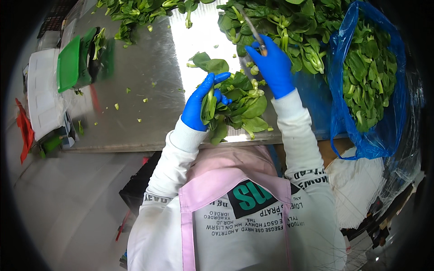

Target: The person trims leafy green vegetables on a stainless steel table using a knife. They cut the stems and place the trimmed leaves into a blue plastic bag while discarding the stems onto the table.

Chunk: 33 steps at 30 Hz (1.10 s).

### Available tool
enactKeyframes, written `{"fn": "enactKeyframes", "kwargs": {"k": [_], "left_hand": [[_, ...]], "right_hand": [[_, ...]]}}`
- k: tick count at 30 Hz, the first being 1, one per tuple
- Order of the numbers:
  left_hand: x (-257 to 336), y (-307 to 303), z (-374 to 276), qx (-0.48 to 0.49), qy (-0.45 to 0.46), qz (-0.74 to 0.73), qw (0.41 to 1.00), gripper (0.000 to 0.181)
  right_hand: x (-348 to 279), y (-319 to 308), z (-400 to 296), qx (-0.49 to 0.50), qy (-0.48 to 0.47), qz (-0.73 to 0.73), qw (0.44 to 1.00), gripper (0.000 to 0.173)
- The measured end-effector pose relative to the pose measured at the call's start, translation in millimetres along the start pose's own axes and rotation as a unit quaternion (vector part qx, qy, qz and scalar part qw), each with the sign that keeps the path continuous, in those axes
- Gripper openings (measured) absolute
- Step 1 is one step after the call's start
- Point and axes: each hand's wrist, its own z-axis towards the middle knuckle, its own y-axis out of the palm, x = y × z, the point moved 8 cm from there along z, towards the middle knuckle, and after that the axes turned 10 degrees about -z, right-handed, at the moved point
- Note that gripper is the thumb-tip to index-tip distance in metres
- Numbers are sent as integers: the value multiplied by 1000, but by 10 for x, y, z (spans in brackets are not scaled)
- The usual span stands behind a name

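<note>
My left hand (200, 105), in a blue glove, is closed around a leafy green (209, 106), its pale stem lying along the palm. Beside and partly under it, a small heap of loose leaves (249, 108) rests at the table's front edge. My right hand (275, 66), also gloved in blue, grips a knife; its grey blade (251, 25) points up and left over a large pile of leafy greens (284, 27). Cut stem ends (254, 70) lie between the two hands. Part of the knife's handle is hidden by my fingers.
A blue plastic bag (335, 101) filled with greens (368, 78) stands at the right. More greens (142, 13) lie along the far side of the metal table (142, 67). A green tray (68, 64) and a white container lid (44, 91) are at the left edge.
</note>
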Motion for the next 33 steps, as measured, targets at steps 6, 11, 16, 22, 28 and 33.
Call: {"fn": "enactKeyframes", "kwargs": {"k": [6, 11, 16, 22, 28, 33], "left_hand": [[102, -197, -100, -10, 38, -12, 999, 32], [225, -298, -187, 15, 87, 121, 989, 17], [350, -389, -197, 10, 128, 246, 961, 18], [729, 50, -354, 25, 378, 477, 793, 36], [607, 653, -427, -70, 411, 718, 557, 60], [416, 466, -257, -95, 331, 721, 601, 50]], "right_hand": [[-226, 494, 320, -32, -71, -230, 970, 57], [1, 656, 420, -42, -32, -271, 961, 63], [-5, 341, 289, -30, 51, -77, 995, 36], [-147, 22, -179, -121, 46, 158, 979, 32], [-529, -220, -690, -213, 4, 121, 970, 36], [-442, -241, -909, -208, 33, 191, 959, 34]]}}
